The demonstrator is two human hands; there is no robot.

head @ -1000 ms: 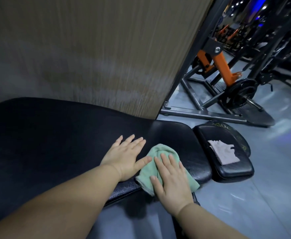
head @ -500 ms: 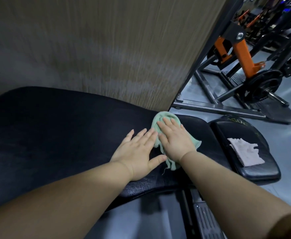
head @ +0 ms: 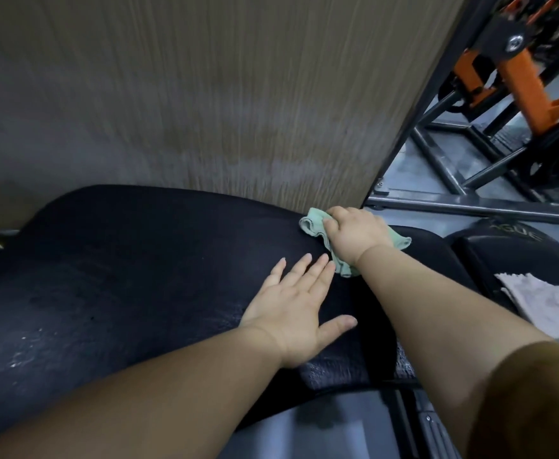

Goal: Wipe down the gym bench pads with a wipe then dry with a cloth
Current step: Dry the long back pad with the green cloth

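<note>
Green cloth [head: 313, 223] gripped in right hand [head: 357, 235], drying pad [head: 139, 276] beyond flat, released left hand [head: 299, 313]; next likely needs strokes past it

One wide-angle camera, worn on the head, looks forward and steeply down from close above the near edge of the black padded counter [head: 139, 293]. Beyond the counter stands a wood-grain wall [head: 205, 94], and right of it lies the gym floor [head: 404, 170].

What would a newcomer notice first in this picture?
The right hand holds a green cloth against the far edge of the long black pad. The left hand lies flat on the same pad. A white wipe rests on the smaller pad at the right.
</note>
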